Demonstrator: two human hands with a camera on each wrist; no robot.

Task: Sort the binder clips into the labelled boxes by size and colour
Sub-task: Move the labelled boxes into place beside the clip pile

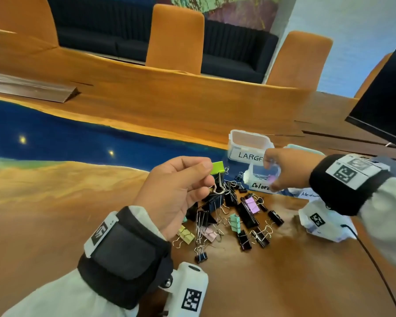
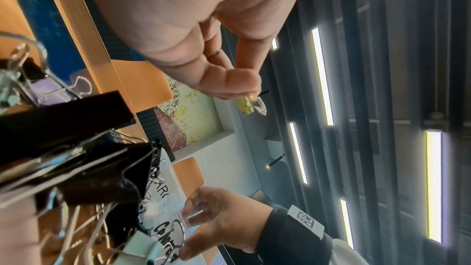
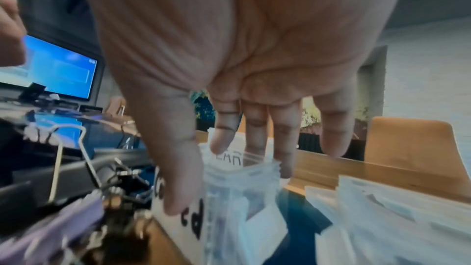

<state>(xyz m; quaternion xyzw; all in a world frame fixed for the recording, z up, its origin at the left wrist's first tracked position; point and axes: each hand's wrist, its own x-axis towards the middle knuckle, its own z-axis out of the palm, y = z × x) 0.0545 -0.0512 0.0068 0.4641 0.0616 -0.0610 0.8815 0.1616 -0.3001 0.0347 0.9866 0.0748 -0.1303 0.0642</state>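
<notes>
My left hand (image 1: 207,173) pinches a lime-green binder clip (image 1: 217,168) by its wire handle and holds it above the pile; in the left wrist view the green clip (image 2: 246,106) hangs at my fingertips (image 2: 239,86). My right hand (image 1: 273,172) grips the clear box labelled "Colored" (image 1: 258,183), which looks tilted toward the pile. The right wrist view shows the thumb on the label and the fingers over the far rim of that box (image 3: 242,188). A pile of black and pastel clips (image 1: 236,216) lies on the wooden table below both hands.
A clear box labelled "LARGE" (image 1: 240,146) stands behind the coloured box. A "Medium" label (image 1: 309,194) shows under my right wrist. A crumpled white bag (image 1: 318,225) and a black cable (image 1: 375,268) lie at the right, a dark monitor (image 1: 384,99) beyond.
</notes>
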